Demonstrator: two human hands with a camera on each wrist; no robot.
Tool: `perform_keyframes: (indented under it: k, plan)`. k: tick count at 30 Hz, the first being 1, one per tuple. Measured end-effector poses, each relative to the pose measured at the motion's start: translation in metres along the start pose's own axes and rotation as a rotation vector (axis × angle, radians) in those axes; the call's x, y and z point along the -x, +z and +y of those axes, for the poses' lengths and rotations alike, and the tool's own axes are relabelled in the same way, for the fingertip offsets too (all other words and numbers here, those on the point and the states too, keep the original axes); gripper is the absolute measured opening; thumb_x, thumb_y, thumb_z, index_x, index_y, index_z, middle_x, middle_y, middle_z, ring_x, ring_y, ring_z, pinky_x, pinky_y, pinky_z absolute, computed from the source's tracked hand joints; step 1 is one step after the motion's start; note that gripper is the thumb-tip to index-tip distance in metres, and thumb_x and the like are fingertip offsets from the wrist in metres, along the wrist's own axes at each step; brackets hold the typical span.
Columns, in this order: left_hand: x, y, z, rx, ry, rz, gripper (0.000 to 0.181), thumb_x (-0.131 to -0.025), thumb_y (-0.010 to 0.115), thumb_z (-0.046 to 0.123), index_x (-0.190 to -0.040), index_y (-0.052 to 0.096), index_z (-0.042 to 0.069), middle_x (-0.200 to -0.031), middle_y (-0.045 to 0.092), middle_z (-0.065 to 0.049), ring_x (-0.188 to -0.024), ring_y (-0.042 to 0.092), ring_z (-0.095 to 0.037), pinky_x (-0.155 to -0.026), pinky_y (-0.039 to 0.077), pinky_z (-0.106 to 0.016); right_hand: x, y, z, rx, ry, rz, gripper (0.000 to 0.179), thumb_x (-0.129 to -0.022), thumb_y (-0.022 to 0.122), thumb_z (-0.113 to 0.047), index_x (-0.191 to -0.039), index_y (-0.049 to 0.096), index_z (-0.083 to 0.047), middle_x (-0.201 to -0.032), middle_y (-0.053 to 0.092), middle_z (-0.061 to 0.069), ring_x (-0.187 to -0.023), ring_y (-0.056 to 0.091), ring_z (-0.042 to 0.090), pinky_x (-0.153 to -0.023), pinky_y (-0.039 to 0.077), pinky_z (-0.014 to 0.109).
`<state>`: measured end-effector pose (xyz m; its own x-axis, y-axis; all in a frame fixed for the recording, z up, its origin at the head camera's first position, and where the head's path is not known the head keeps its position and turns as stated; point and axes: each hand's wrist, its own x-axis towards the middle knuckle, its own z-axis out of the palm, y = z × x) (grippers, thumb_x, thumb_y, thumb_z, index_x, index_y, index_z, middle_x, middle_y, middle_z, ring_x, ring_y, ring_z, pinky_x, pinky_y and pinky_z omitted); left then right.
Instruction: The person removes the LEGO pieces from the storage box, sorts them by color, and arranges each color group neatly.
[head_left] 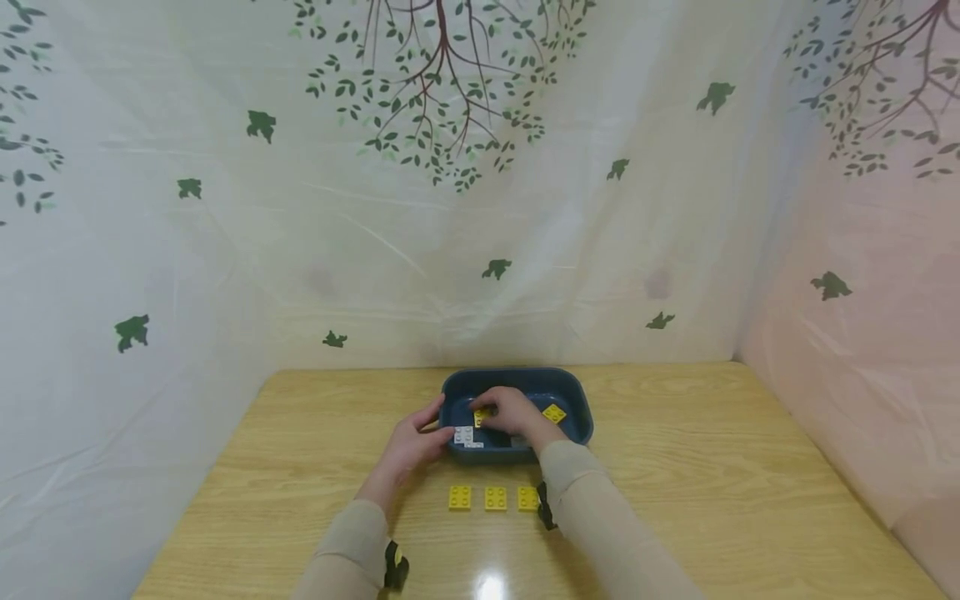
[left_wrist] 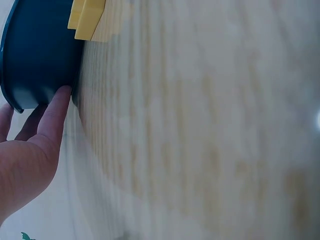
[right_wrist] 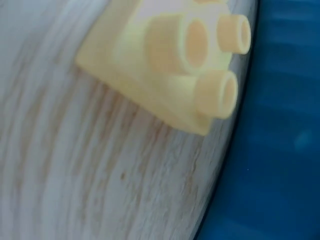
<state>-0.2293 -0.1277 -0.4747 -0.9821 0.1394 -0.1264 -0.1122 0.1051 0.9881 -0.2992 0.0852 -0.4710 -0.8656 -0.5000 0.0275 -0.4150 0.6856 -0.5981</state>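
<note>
My right hand (head_left: 512,414) reaches into a dark blue plastic tub (head_left: 517,457) and pinches a yellow building brick (head_left: 480,419), which its fingers partly cover. Against the tub's left end rests my left hand (head_left: 412,442), its thumb and fingers spread and touching the outside wall; the left wrist view shows these fingers (left_wrist: 54,117) fairly straight along the tub. Also inside are another yellow brick (head_left: 554,413) on the right and a white brick (head_left: 463,435) at the front left, with a second white brick (head_left: 474,445) partly hidden by the front wall.
Three yellow bricks stand in a row on the wooden table (head_left: 300,467) in front of the tub: left (head_left: 460,498), middle (head_left: 495,498) and right (head_left: 527,498), the last partly behind the right wrist's black device (head_left: 547,507). A leaf-printed curtain (head_left: 450,300) hangs behind the table.
</note>
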Motion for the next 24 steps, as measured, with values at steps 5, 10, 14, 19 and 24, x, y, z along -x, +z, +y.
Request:
perform_keyframes:
  k: [5, 10, 14, 19, 24]
  plan:
    - [0.009, 0.002, 0.0, -0.001, -0.006, 0.0, 0.064, -0.092, 0.071, 0.011, -0.15, 0.046, 0.021, -0.151, 0.041, -0.02, -0.124, 0.053, -0.037, -0.09, 0.055, -0.041, 0.011, -0.003, -0.005, -0.048, 0.027, 0.023, 0.029, -0.088, 0.074, -0.008, -0.116, 0.073, -0.014, -0.116, 0.069, 0.001, -0.11, 0.06, 0.021, -0.101, 0.046, 0.043]
    - [0.017, 0.004, -0.001, -0.002, -0.018, -0.003, 0.064, -0.091, 0.071, 0.011, -0.15, 0.046, 0.019, -0.151, 0.042, -0.02, -0.123, 0.054, -0.037, -0.089, 0.056, -0.04, 0.025, -0.009, -0.007, -0.05, -0.003, 0.045, 0.028, -0.088, 0.075, -0.009, -0.115, 0.074, -0.014, -0.114, 0.07, 0.0, -0.108, 0.06, 0.02, -0.099, 0.047, 0.043]
    - [0.025, 0.006, -0.001, -0.016, -0.035, -0.001, 0.064, -0.092, 0.07, 0.012, -0.15, 0.045, 0.02, -0.152, 0.04, -0.018, -0.125, 0.053, -0.037, -0.091, 0.055, -0.04, 0.039, -0.018, -0.012, -0.046, -0.033, 0.069, 0.027, -0.088, 0.076, -0.011, -0.114, 0.075, -0.015, -0.113, 0.071, -0.002, -0.11, 0.061, 0.02, -0.099, 0.048, 0.043]
    - [0.034, 0.009, 0.001, -0.01, -0.045, 0.01, 0.064, -0.092, 0.071, 0.011, -0.15, 0.046, 0.021, -0.153, 0.04, -0.019, -0.125, 0.052, -0.037, -0.091, 0.055, -0.04, 0.06, -0.033, -0.02, -0.064, -0.07, 0.099, 0.028, -0.088, 0.076, -0.012, -0.115, 0.074, -0.016, -0.114, 0.07, -0.003, -0.109, 0.061, 0.018, -0.099, 0.048, 0.041]
    - [0.044, 0.011, 0.005, 0.009, -0.039, 0.027, 0.066, -0.09, 0.072, 0.008, -0.149, 0.047, 0.02, -0.151, 0.04, -0.022, -0.122, 0.054, -0.037, -0.088, 0.056, -0.04, 0.088, -0.045, -0.028, -0.07, -0.132, 0.126, 0.027, -0.088, 0.075, -0.011, -0.115, 0.074, -0.013, -0.114, 0.071, -0.001, -0.108, 0.063, 0.019, -0.097, 0.05, 0.042]
